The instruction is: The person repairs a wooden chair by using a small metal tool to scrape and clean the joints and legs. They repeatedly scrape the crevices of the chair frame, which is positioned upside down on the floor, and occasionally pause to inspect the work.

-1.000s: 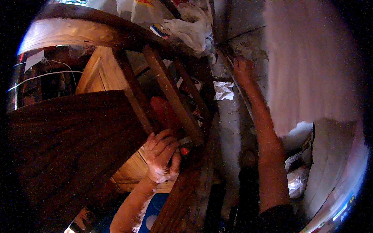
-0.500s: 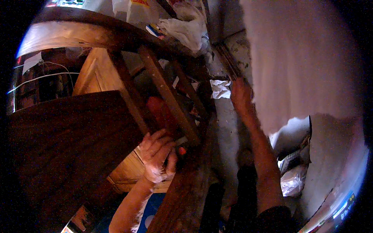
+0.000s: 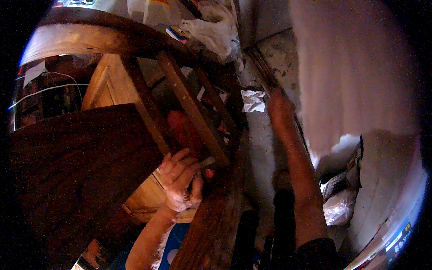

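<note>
My left hand (image 3: pixel 181 180) rests on the dark wooden bed frame, by the lower end of a slat (image 3: pixel 148 108) and the corner of a dark plank panel (image 3: pixel 85 148). Its fingers are loosely bent and a little apart, with nothing seen in them. Beside the thumb lies a small red thing (image 3: pixel 209 173). A larger red object (image 3: pixel 183 128) sits in shadow below the slats. Reaching down the gap right of the frame, my right hand (image 3: pixel 281 110) is closed round a dark brown, ridged bundle (image 3: pixel 261 67) of thin lengths. Its far end points away toward the floor.
Pale cloth (image 3: pixel 355 67) hangs along the right. Crumpled white paper (image 3: pixel 253 101) lies on the grey floor left of my right hand. White plastic bags (image 3: pixel 211 31) are heaped at the back. A clear bag (image 3: pixel 340 207) sits at lower right, beside a grey panel (image 3: pixel 387 180).
The view has shifted slightly, and the cloth's left edge lies a little farther right. More mottled floor shows beside the brown bundle. Both hands stay nearly in place.
</note>
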Demonstrator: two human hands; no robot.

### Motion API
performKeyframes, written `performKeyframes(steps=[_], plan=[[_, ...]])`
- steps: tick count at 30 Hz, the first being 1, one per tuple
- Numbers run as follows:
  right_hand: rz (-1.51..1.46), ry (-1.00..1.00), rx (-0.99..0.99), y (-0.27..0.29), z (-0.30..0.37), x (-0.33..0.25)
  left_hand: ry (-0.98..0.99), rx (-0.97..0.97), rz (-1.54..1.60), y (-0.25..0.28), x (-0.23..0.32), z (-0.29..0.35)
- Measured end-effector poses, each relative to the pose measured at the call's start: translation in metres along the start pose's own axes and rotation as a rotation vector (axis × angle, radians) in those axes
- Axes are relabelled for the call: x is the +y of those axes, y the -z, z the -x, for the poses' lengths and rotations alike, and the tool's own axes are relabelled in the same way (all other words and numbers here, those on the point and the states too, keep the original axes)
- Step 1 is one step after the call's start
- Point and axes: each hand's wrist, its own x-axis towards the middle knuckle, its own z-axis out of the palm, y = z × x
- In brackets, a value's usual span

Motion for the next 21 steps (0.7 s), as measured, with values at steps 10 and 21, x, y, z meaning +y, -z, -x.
performKeyframes(steps=[10, 21], plan=[[-0.175, -0.112, -0.008, -0.063, -0.046, 0.044, 0.008, 0.015, 0.008, -0.002, -0.001, 0.000], [-0.292, 0.023, 0.069, -0.079, -0.073, 0.053, 0.051, -0.010, 0.060, 0.003, 0.001, 0.004]])
